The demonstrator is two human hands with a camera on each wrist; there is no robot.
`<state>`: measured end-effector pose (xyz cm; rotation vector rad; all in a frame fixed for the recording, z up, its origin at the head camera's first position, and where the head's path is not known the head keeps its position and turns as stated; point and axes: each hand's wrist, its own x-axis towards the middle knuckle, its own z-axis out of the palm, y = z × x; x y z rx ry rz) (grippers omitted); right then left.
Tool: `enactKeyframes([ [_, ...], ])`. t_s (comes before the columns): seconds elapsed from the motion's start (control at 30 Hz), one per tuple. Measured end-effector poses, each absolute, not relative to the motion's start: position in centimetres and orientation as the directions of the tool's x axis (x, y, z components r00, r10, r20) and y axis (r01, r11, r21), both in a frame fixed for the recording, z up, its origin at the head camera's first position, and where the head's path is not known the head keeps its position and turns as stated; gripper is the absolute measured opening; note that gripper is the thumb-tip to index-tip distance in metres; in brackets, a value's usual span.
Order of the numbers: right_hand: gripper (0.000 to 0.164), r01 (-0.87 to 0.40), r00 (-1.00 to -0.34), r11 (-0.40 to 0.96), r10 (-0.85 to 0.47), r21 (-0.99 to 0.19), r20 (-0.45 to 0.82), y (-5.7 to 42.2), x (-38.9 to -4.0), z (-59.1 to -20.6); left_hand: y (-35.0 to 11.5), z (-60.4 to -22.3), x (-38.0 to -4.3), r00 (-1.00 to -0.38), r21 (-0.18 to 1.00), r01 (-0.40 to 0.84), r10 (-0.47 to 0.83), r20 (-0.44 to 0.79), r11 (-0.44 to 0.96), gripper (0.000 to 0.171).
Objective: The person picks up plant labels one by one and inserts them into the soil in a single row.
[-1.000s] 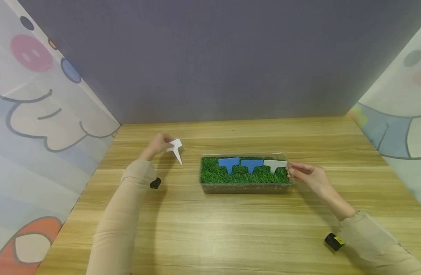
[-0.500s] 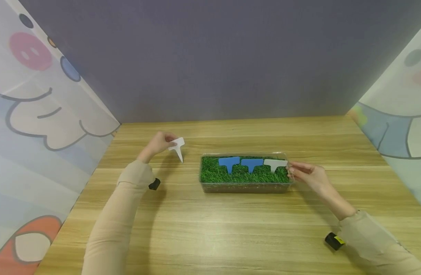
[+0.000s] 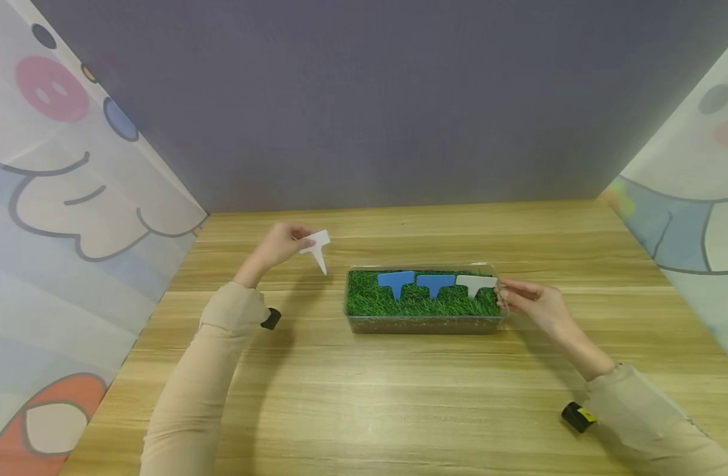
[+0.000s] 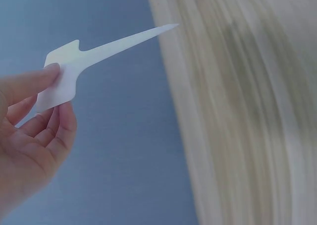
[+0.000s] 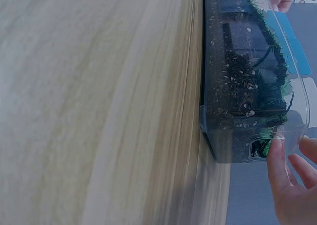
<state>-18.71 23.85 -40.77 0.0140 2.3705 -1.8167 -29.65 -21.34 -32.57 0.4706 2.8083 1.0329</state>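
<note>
My left hand (image 3: 282, 244) pinches a white T-shaped plant label (image 4: 64, 76) by its wide head, thumb on one face and fingers behind. Its pointed stem slants down, above the table and left of a clear plastic planter box (image 3: 423, 326). My right hand (image 3: 539, 305) holds the box's right end, thumb and fingertips at the wall and rim (image 5: 307, 116). Green artificial grass (image 3: 364, 294) covers the top of the box. Standing in it are a left blue label (image 3: 396, 281), a second blue label (image 3: 436, 283) and another white label (image 3: 476, 283) beside my right fingers.
Dark soil with pale specks (image 5: 240, 79) shows through the box wall. The box stands on a wood-grain table (image 3: 399, 396). A grey panel (image 3: 387, 112) rises behind. Small black devices sit at the left wrist (image 3: 271, 318) and right wrist (image 3: 578, 418).
My left hand has moved right and slightly away from me with the white label, nearer the box. The right hand stays at the box's end.
</note>
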Motion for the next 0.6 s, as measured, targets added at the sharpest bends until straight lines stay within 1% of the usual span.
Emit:
enactKeyframes([
  [0.07, 0.050, 0.088, -0.989, 0.264, -0.090, -0.961, -0.116, 23.7, -18.5, -40.5, -21.0, -32.2, -29.4, -0.945, 0.647, 0.259, 0.327, 0.015, 0.718, 0.025],
  [0.1, 0.053, 0.090, -0.989, 0.282, -0.091, -0.955, -0.120, 23.3, -18.2, -39.7, -20.8, -32.0, -29.2, -0.944, 0.646, 0.265, 0.330, 0.022, 0.716, 0.026],
  [0.13, 0.051, 0.088, -0.988, 0.296, -0.098, -0.951, -0.121, 22.9, -17.9, -38.8, -20.6, -31.8, -29.1, -0.942, 0.646, 0.276, 0.334, 0.034, 0.712, 0.025],
  [0.2, 0.053, 0.073, -0.989, 0.302, -0.102, -0.951, -0.109, 22.8, -17.8, -38.5, -20.2, -31.4, -28.8, -0.940, 0.648, 0.285, 0.338, 0.045, 0.706, 0.025],
  [0.6, 0.050, 0.084, -0.989, 0.346, -0.087, -0.935, -0.121, 22.9, -17.6, -38.3, -17.6, -29.1, -26.7, -0.912, 0.657, 0.360, 0.399, 0.096, 0.662, 0.025],
])
